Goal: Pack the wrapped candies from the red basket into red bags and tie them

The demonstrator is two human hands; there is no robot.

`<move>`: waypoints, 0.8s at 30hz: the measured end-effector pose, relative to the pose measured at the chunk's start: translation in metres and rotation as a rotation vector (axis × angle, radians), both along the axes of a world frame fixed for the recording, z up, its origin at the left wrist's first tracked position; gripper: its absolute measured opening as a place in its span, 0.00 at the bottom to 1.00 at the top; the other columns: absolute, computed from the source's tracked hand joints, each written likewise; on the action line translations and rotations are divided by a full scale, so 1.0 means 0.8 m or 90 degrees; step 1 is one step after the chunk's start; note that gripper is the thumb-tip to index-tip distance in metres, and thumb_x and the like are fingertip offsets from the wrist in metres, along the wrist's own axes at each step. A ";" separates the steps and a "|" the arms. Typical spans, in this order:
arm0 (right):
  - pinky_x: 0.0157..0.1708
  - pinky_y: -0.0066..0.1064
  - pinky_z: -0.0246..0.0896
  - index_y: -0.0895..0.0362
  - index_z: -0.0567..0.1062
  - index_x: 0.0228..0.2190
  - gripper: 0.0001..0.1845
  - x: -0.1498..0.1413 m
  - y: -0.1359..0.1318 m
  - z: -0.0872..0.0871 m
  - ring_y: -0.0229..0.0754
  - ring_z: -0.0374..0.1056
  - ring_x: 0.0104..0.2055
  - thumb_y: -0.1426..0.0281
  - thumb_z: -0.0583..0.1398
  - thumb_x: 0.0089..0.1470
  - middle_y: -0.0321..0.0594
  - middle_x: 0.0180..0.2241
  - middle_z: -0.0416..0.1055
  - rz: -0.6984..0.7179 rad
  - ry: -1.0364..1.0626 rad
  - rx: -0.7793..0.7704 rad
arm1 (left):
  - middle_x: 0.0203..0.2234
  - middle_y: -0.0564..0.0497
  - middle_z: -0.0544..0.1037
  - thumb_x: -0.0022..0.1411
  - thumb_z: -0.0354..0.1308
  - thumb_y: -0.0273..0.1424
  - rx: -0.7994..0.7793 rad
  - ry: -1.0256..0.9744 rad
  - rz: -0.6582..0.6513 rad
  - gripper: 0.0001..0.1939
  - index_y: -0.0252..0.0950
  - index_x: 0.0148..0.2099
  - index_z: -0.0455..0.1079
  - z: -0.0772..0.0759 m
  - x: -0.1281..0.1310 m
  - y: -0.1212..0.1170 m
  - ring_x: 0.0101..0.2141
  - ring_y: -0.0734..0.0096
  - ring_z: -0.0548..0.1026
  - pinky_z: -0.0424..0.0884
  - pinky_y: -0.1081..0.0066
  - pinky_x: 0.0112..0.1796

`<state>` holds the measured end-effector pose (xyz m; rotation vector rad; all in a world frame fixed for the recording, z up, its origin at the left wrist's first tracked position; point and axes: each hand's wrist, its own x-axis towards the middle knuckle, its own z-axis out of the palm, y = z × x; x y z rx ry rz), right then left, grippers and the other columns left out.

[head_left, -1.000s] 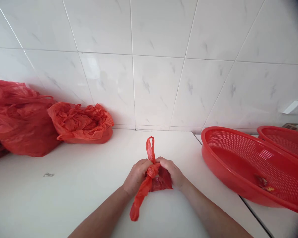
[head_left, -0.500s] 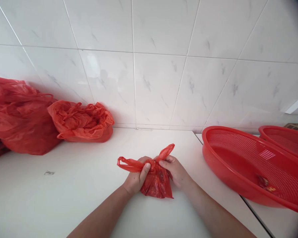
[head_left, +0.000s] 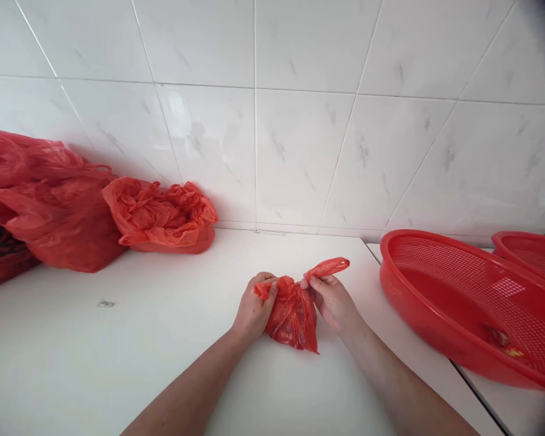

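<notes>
A small red plastic bag (head_left: 293, 318) hangs gathered at its neck just above the white table, with something dark showing faintly through it. My left hand (head_left: 255, 307) is closed on the bag's left handle, and a crumpled end of it pokes out by the thumb. The right handle is pinched between the thumb and fingers of my right hand (head_left: 333, 300), its loop sticking out up and to the right. What lies inside the bag cannot be made out.
An open red bag stuffed with crumpled red bags (head_left: 163, 218) sits by the tiled wall, beside larger full red bags (head_left: 68, 212). At right stands a big red mesh basket (head_left: 427, 315) holding a small colourful packet (head_left: 499, 336); another red basket (head_left: 531, 254) is behind it.
My hands have drawn further apart at the bag's neck. The left handle's loop now mostly disappears into my left hand, and the right one points more to the right. The view has shifted slightly left.
</notes>
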<state>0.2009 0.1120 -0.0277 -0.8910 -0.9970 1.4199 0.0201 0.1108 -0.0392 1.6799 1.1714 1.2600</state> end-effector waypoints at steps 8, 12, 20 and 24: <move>0.41 0.38 0.58 0.53 0.73 0.32 0.14 -0.016 -0.028 0.032 0.44 0.62 0.38 0.60 0.51 0.58 0.39 0.32 0.67 0.033 -0.401 0.193 | 0.23 0.54 0.70 0.58 0.55 0.42 -0.145 -0.137 -0.019 0.15 0.34 0.31 0.69 0.018 -0.004 0.005 0.27 0.72 0.68 0.65 0.72 0.30; 0.42 0.40 0.56 0.49 0.72 0.43 0.17 -0.023 -0.037 0.038 0.44 0.59 0.36 0.63 0.46 0.61 0.39 0.28 0.63 0.071 -0.591 0.368 | 0.19 0.55 0.67 0.58 0.56 0.42 -0.183 -0.259 -0.084 0.17 0.33 0.26 0.64 0.016 -0.006 0.008 0.23 0.75 0.65 0.63 0.74 0.26; 0.41 0.43 0.56 0.47 0.74 0.44 0.16 -0.025 -0.023 0.013 0.44 0.61 0.33 0.72 0.53 0.56 0.38 0.27 0.69 -0.039 -0.663 0.408 | 0.27 0.52 0.74 0.59 0.54 0.38 -0.103 -0.193 -0.031 0.12 0.35 0.31 0.69 0.019 0.000 -0.002 0.30 0.70 0.72 0.68 0.71 0.34; 0.44 0.43 0.55 0.46 0.71 0.44 0.19 -0.028 -0.025 0.012 0.46 0.63 0.39 0.75 0.54 0.52 0.36 0.34 0.72 -0.057 -0.638 0.345 | 0.31 0.51 0.76 0.60 0.53 0.30 0.142 0.020 -0.009 0.06 0.38 0.36 0.70 0.012 0.003 -0.009 0.33 0.68 0.73 0.69 0.69 0.35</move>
